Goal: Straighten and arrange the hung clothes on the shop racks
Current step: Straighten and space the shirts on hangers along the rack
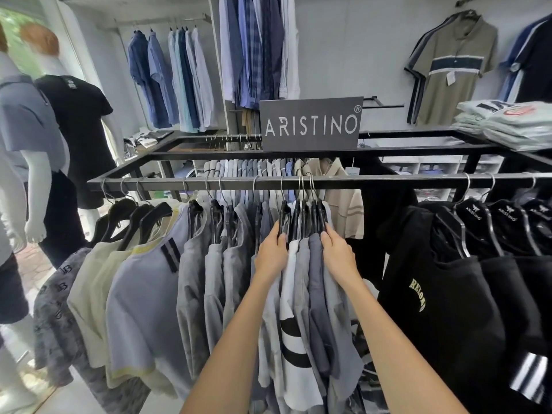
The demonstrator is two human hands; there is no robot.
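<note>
Well to the left of the grip, cream and lilac short-sleeved shirts (125, 282) hang askew on the black metal rail (388, 178), their hangers tilted. Nearer the grip, pale grey shirts (209, 264) hang on separately spaced hangers.

The left hand (270, 249) curls its fingers round the shoulder of the leftmost of a group of black plastic hangers (304, 218). The right hand (339, 252) curls its fingers over the rightmost one, so both hands grip the group from its two sides. Between the hands four of the hangers stand packed tight, their hooks close together on the rail, while the leftmost stands just apart. Their grey and white shirts (301, 282) hang pressed together just below the fingers.

Just beside the right hand the rail is bare, and a beige striped polo (343, 201) on the far rail shows through the gap. Well to the right hang black printed T-shirts (448, 294).

The step in hand looks like spacing out this crowded group. The next move probably calls for sliding the hangers apart along the rail, the right hand drawing its hanger toward the bare stretch while the left steadies its own. The gaps should match the spacing of the pale grey shirts. Each hook should stay seated and each shirt face the same way. The crooked shirts far to the left appear to need attention afterwards.
</note>
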